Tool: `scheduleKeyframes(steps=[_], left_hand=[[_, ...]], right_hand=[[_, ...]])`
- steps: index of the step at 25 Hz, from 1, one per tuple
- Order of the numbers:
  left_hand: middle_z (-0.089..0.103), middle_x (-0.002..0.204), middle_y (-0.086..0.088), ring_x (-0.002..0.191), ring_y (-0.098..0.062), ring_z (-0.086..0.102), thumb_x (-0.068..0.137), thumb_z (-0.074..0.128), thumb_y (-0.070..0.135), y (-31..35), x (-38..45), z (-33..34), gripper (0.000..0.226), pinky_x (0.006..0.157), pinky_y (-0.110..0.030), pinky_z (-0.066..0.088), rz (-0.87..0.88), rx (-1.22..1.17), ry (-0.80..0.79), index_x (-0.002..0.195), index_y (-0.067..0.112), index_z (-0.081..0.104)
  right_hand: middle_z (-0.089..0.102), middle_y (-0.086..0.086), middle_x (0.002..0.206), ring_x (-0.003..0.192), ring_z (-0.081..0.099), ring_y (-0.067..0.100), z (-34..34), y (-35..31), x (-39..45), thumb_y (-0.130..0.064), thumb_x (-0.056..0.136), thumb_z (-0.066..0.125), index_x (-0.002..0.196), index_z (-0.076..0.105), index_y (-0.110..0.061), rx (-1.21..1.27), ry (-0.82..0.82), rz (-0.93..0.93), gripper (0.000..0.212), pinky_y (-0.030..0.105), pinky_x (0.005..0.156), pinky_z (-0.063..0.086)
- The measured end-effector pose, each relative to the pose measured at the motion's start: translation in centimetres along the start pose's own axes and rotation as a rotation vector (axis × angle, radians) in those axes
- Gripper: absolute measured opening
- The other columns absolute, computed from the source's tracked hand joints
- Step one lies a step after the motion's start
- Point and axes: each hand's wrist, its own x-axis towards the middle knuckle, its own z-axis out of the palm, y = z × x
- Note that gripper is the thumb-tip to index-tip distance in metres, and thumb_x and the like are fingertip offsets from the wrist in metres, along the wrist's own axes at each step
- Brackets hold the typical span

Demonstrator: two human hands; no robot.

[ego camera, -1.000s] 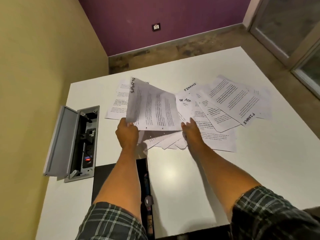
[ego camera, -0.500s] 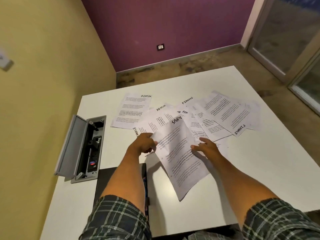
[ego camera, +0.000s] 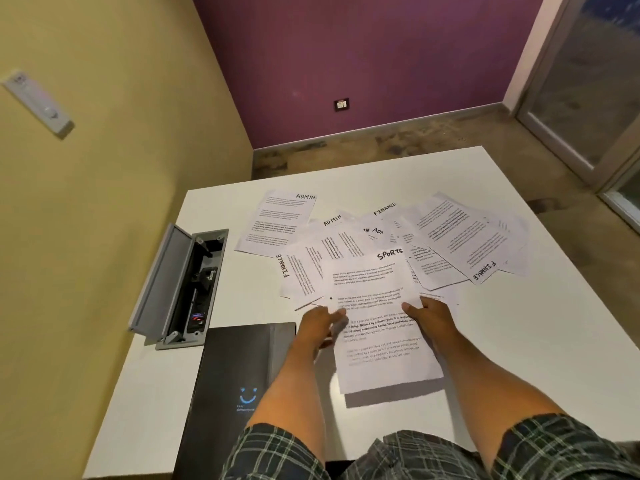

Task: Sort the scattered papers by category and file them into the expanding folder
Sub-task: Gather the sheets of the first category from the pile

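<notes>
SPORTS sheet pinched at left edge by left hand, gripped at right edge by right hand, held just above white table. Yellow and purple walls seen behind. ADMIN and FINANCE papers scattered beyond; black expanding folder lying closed at near left.

Bare table right — papers beyond
</notes>
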Motion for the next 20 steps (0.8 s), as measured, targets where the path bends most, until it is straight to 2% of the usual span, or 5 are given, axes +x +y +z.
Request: scheduleKeyframes(steps=[4, 8, 15, 17, 20], left_hand=[[0.073, 0.110, -0.010, 0.091, -0.025, 0.069, 0.090, 0.066, 0.004, -3.7, -0.5, 2.0, 0.023, 0.080, -0.033, 0.058, -0.025, 0.087, -0.015, 0.112, 0.007, 0.069], [0.071, 0.094, -0.008, 0.075, -0.016, 0.063, 0.092, 0.054, -0.008, -3.9, -1.7, 3.2, 0.025, 0.050, -0.016, 0.050, -0.001, 0.006, 0.141, 0.101, 0.010, 0.068], [0.072, 0.094, -0.009, 0.083, -0.024, 0.067, 0.092, 0.050, 0.000, -4.0, -1.7, 4.1, 0.026, 0.071, -0.033, 0.058, 0.013, 0.028, 0.353, 0.080, 0.019, 0.063], [0.070, 0.095, -0.009, 0.079, -0.020, 0.065, 0.095, 0.050, 0.002, -4.6, -1.9, 3.9, 0.021, 0.064, -0.027, 0.054, 0.009, 0.009, 0.393, 0.085, 0.016, 0.062], [0.069, 0.095, -0.012, 0.077, -0.020, 0.062, 0.095, 0.051, 0.001, -5.3, -2.3, 4.1, 0.014, 0.059, -0.025, 0.048, -0.009, 0.008, 0.476, 0.092, 0.009, 0.063]], right_hand=[[0.076, -0.003, 0.091, 0.080, 0.074, 0.015, -0.3, -0.1, -0.1, -0.010, 0.092, 0.070, 0.101, 0.072, -0.013, 0.008, 0.012, -0.014, 0.009, 0.020, 0.060, 0.057], [0.077, 0.006, 0.101, 0.085, 0.074, 0.022, -0.8, 0.4, 0.8, -0.007, 0.087, 0.075, 0.108, 0.074, -0.007, -0.078, -0.020, -0.004, 0.021, 0.030, 0.077, 0.058], [0.075, 0.014, 0.088, 0.062, 0.066, 0.023, -2.0, -2.3, 3.3, -0.013, 0.087, 0.070, 0.086, 0.073, -0.016, -0.290, 0.073, 0.026, 0.005, 0.036, 0.062, 0.058], [0.075, 0.008, 0.098, 0.080, 0.072, 0.025, -2.9, -3.1, 4.7, -0.019, 0.084, 0.074, 0.098, 0.073, -0.018, -0.466, 0.066, -0.012, 0.014, 0.042, 0.075, 0.059], [0.069, -0.007, 0.122, 0.115, 0.064, 0.016, -4.4, -3.9, 6.5, -0.024, 0.080, 0.073, 0.123, 0.066, -0.029, -0.872, 0.053, -0.131, 0.044, 0.030, 0.096, 0.049]])
